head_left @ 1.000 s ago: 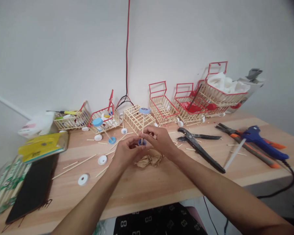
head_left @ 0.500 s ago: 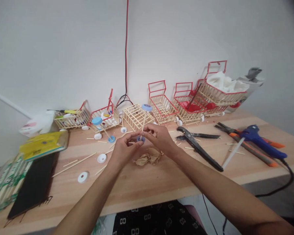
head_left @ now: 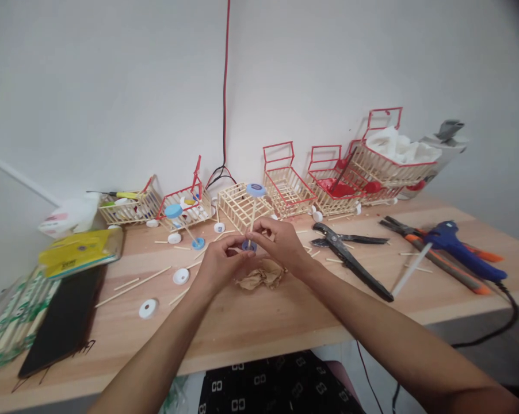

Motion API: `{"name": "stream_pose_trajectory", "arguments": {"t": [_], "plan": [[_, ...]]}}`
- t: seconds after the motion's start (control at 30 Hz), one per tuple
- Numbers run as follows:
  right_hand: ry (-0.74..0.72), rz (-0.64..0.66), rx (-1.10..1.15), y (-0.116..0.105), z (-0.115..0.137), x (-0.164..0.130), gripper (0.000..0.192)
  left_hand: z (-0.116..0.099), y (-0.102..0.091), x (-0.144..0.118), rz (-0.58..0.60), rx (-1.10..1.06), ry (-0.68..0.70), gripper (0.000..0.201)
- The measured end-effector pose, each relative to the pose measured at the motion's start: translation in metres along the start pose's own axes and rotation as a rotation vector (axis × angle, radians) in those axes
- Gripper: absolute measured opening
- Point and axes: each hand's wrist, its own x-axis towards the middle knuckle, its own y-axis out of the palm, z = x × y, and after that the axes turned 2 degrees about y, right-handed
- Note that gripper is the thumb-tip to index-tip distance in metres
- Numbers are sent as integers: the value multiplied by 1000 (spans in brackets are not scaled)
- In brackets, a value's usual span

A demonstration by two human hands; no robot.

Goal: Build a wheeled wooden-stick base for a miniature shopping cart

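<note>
Left hand: thumb and fingers closed about the lower cap, blue, at table height in the scene's middle. Right hand: thumb and forefinger pinching the stick, pale wood, just above that cap. Hands close together, fingertips nearly meeting. Stick slightly tilted, its top end at the upper cap, also blue.

Brown paper, crumpled, on the table just near of the hands. To the left, a second pair of caps, light blue, joined by a leaning stick; farther near, two white caps, lying apart, with loose sticks around them.

Far of the hands, one plain stick basket; either side of it, along the wall, stick carts with red rims and handles. Right side: black cutters, then orange-handled pliers beside a blue glue gun. Left side: yellow packet at the far end of a black slab; wrapped bundles at the left edge.
</note>
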Motion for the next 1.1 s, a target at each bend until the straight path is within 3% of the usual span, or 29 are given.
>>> {"name": "stream_pose_trajectory", "arguments": {"t": [0.4,0.87,1.1], "plan": [[-10,15,-11,-2,4,2,12,6,-1,3,17,-9,83,39],[6,2,-14,3,-11,3,12,8,8,4,-63,359,247,36],[-23,-30,-48,-7,-10,7,20,-7,6,10,-34,330,300,40]]}}
